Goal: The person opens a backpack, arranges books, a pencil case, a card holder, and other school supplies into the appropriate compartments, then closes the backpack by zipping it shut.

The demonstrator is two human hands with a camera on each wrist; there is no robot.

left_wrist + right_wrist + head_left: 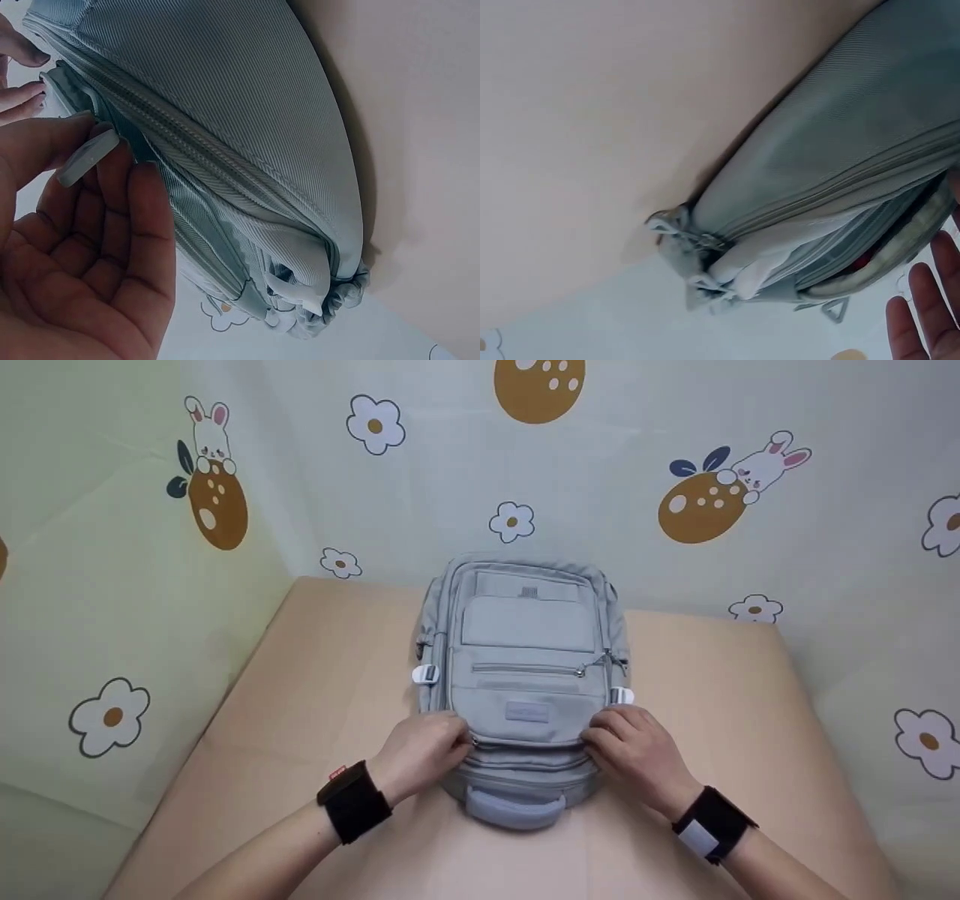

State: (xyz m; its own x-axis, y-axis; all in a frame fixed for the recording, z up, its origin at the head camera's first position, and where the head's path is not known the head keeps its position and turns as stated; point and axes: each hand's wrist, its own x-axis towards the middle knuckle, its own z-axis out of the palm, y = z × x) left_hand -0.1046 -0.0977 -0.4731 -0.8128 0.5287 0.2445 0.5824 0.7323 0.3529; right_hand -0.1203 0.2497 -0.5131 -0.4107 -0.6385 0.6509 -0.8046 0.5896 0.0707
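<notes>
A grey backpack (532, 622) lies on its back on the table, its carry handle (517, 808) toward me. My left hand (426, 750) is at the left of its front compartment. Between thumb and fingers it pinches a pale zipper pull (88, 157), beside the zipper track. My right hand (643, 750) grips the compartment's edge at the right, its other fingers (930, 300) fairly straight in the right wrist view. There the compartment gapes along its side, and a small red spot (861, 261) shows inside. Much of the right hand is outside that view.
The backpack stands on a beige tabletop (322, 660) with patterned cloth walls (435, 480) at the back and sides. White buckles (425, 674) sit on the backpack's sides. A small zipper (525, 669) crosses its front.
</notes>
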